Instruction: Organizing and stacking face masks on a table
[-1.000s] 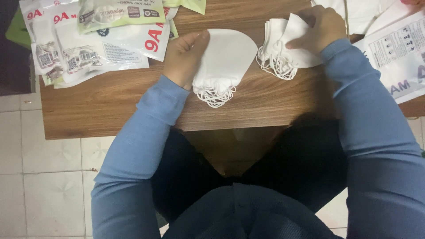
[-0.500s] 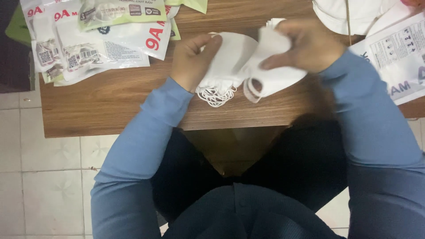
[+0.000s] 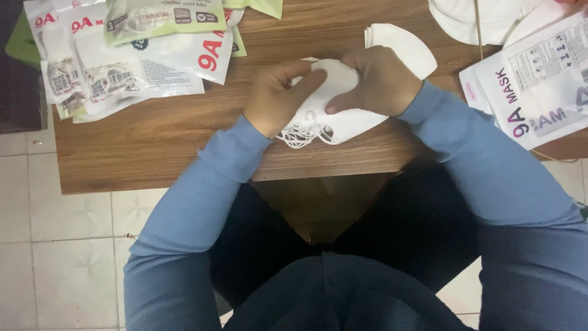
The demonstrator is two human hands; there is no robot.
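Fingers (image 3: 309,79) of the left hand (image 3: 278,98) and right hand (image 3: 380,79) are pinched on a stack of white face masks (image 3: 343,119) lying on the wooden table (image 3: 153,147) near its front edge. The masks look light, soft and floppy, with loose ear loops (image 3: 300,132); gripping the folded fabric edges seems safest.

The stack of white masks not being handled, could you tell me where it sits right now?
In the head view, the stack of white masks lies on the wooden table just beyond the right hand, partly hidden by it.
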